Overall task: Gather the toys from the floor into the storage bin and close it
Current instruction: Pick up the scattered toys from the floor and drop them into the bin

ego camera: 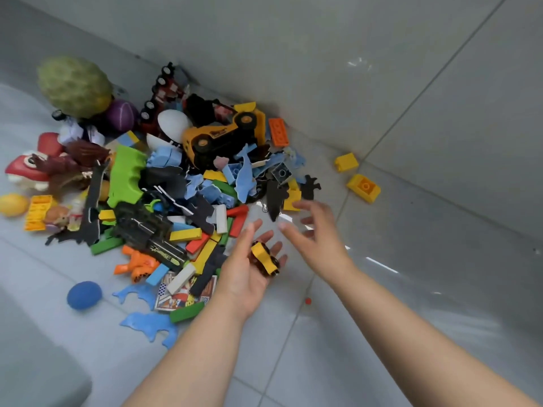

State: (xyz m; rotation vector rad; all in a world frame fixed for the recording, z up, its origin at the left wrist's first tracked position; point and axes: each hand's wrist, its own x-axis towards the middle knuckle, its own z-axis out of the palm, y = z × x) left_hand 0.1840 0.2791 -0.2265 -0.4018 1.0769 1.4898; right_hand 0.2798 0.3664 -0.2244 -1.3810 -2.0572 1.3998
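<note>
A: Nearest first: two bare forearms, cut off by the bottom edge. Pose of the left hand point(244, 277)?
B: Palm up, fingers loosely straight, cradling a small yellow toy car point(264, 257) on the palm. No pinch.
A: Right hand point(316, 230)?
B: Palm down, fingers spread wide, holding nothing. Just beside the left, over bare floor point(382, 318). Blurred at the fingertips.
A: Toys?
B: Heaped in a toy pile point(176, 177) on the floor against the wall point(323, 54), just beyond both hands. Yellow bricks point(364, 188) lying apart to the right, near the wall.
A: Hard to read?
B: Grey shape point(35, 371) at lower left, cut off, can't tell what. Red dot point(307, 301) on the floor near the left wrist, too small to name. Green block point(185, 312) partly hidden behind the left forearm.
A: Around?
B: Yellow truck point(223, 133) tipped on its side at the far end of the heap, orange brick point(278, 132) beside it. Green spiky ball point(73, 85) far left. Blue ball point(84, 295) alone at the near edge.
</note>
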